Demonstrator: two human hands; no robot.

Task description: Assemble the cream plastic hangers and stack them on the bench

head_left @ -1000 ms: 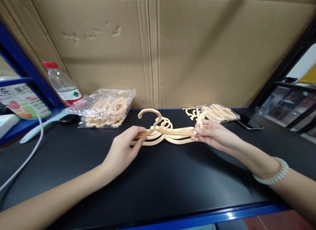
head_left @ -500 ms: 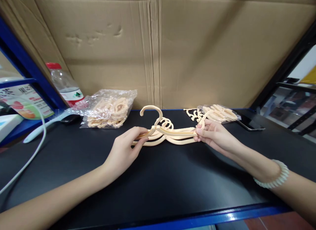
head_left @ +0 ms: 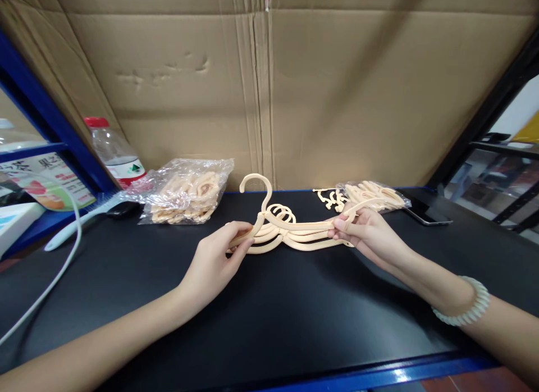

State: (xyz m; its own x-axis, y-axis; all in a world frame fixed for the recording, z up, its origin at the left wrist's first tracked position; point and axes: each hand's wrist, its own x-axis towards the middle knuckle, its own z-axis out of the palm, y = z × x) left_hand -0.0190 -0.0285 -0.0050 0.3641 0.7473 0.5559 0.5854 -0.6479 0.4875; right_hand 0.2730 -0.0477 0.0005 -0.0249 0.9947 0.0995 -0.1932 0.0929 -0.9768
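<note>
A cream plastic hanger (head_left: 300,226) with its hook pointing up is held between my two hands. My left hand (head_left: 219,249) pinches its left arm. At the right, my right hand (head_left: 366,232) grips the other arm near its end, where a thin curved cream piece rises from the fingers; whether that piece is joined to the hanger I cannot tell. Behind and below lie several similar hangers (head_left: 269,247), overlapping on the black table (head_left: 269,324).
Clear bags of cream parts (head_left: 189,192) (head_left: 373,194) lie at the back left and back right. Small loose pieces (head_left: 332,199) and a phone (head_left: 427,212) are near the right bag. A bottle (head_left: 115,153), a brush (head_left: 80,223) and a white cable (head_left: 63,274) are left.
The held hanger has tilted a little, its hook now slightly higher. The thin curved piece at my right hand has swung lower, towards the right. The view has shifted slightly.
</note>
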